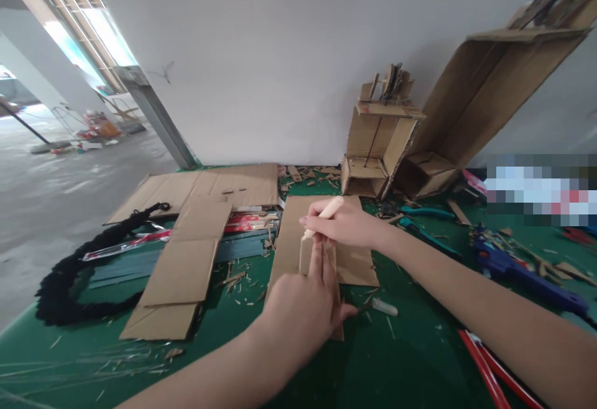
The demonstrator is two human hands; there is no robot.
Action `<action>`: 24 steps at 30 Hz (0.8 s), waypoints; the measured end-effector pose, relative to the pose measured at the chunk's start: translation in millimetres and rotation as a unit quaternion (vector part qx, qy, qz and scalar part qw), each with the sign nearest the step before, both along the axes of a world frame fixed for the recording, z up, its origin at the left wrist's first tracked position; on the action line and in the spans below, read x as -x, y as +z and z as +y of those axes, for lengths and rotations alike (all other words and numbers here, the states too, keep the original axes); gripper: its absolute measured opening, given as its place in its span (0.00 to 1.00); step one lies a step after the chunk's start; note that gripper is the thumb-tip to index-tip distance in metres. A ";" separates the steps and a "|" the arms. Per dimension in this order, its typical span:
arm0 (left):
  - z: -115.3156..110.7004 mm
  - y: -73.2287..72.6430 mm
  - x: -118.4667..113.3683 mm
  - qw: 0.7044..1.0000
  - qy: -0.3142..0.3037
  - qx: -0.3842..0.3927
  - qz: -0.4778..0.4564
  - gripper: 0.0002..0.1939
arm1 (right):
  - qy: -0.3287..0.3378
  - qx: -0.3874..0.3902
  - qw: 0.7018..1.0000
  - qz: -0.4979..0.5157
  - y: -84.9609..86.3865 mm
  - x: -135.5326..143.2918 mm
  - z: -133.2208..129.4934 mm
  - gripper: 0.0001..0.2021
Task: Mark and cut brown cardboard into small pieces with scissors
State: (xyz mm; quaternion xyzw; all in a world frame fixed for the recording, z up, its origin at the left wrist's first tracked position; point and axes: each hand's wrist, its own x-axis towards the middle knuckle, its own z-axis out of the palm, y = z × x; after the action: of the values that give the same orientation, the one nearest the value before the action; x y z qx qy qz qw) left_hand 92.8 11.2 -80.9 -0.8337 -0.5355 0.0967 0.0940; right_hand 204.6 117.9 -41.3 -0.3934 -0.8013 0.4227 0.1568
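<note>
In my right hand [340, 219] is a thick cream-coloured marker [332, 207], slanted, with its lower end down by a small cardboard piece [305, 253]. My left hand [303, 309] presses on that piece with its fingers stretched forward and the thumb out to the side. Under both lies a larger cardboard sheet [357, 266] on the green table. A small translucent cap-like piece [385, 307] rests to the right of my left thumb. The marker's tip is hidden by my right fingers.
Cardboard strips [186, 253], a black fuzzy cord [60, 284] and scraps lie left. Behind stands a cardboard structure [380, 142], with a taller one [494, 98] beside it. To the right are teal-handled pliers [426, 211], a blue glue gun [527, 278] and red handles [489, 365].
</note>
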 end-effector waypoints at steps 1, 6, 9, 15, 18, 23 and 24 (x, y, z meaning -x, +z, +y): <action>-1.8 -0.1 -5.5 1.000 0.020 0.007 -0.010 0.42 | 0.025 0.016 1.000 -0.007 2.3 7.6 3.0 0.17; -7.3 4.7 -18.0 0.996 0.067 0.030 -0.051 0.48 | 0.143 0.041 0.985 -0.087 4.9 32.6 5.3 0.16; -10.5 4.1 -21.0 0.994 0.086 0.038 -0.053 0.51 | 0.160 0.025 0.979 -0.127 1.2 37.3 0.7 0.15; -15.7 -6.9 -29.9 0.993 0.114 -0.006 -0.020 0.52 | 0.167 -0.041 0.975 -0.143 -2.6 37.1 -6.0 0.13; -16.2 -6.7 -32.5 0.992 0.124 0.007 -0.016 0.49 | 0.177 -0.055 0.973 -0.137 -2.8 35.5 -6.4 0.14; -16.6 -3.2 -33.1 0.990 0.140 0.008 -0.018 0.44 | 0.173 -0.069 0.974 -0.126 -6.0 32.6 -6.8 0.12; -16.8 -3.3 -32.9 0.990 0.140 0.009 -0.021 0.44 | 0.173 -0.073 0.975 -0.122 -6.7 32.1 -7.4 0.11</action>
State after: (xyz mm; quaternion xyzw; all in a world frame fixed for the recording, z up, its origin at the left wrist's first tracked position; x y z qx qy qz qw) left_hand 125.7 -5.6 -84.2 -0.7529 -0.6482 0.0960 0.0611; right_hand 172.4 110.5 -48.0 -0.2855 -0.8987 0.3327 0.0104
